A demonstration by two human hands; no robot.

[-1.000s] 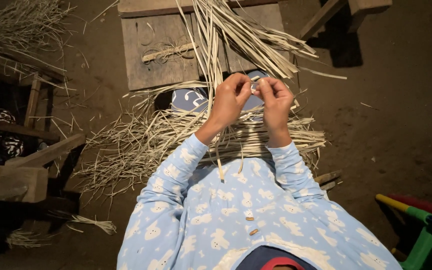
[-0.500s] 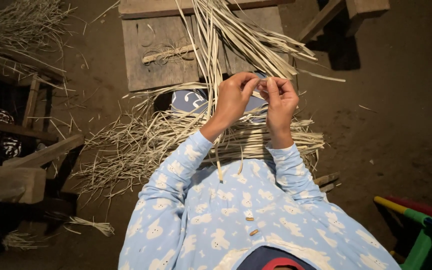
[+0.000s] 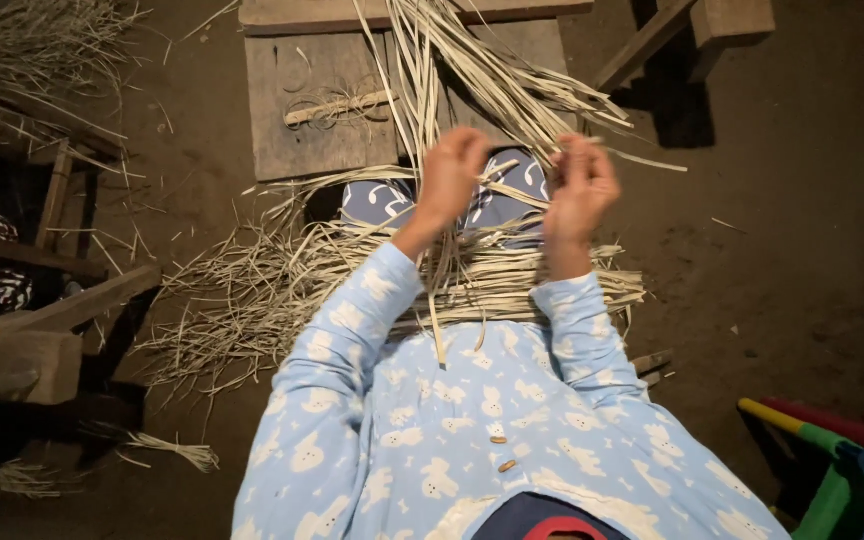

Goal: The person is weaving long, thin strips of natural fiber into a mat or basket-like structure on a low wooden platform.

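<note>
My left hand (image 3: 454, 172) and my right hand (image 3: 581, 186) are raised in front of me, a hand's width apart, both pinching thin pale straw strips (image 3: 512, 165) that run between them. The long strips fan away upward over a low wooden board (image 3: 307, 120). A flat bundle of the same pale strips (image 3: 512, 285) lies across my lap, under my wrists. I wear a light blue patterned top, and my sleeves reach my wrists.
Loose straw offcuts (image 3: 222, 300) lie scattered over the dirt floor at my left. Wooden beams and a stool frame (image 3: 42, 300) stand at the left. A wooden bench leg (image 3: 692, 30) is at the top right. Coloured plastic bars (image 3: 832, 440) sit at the bottom right.
My hands have drawn apart sideways; one second ago they were close together working one spot on the strips. The view has tilted slightly.
</note>
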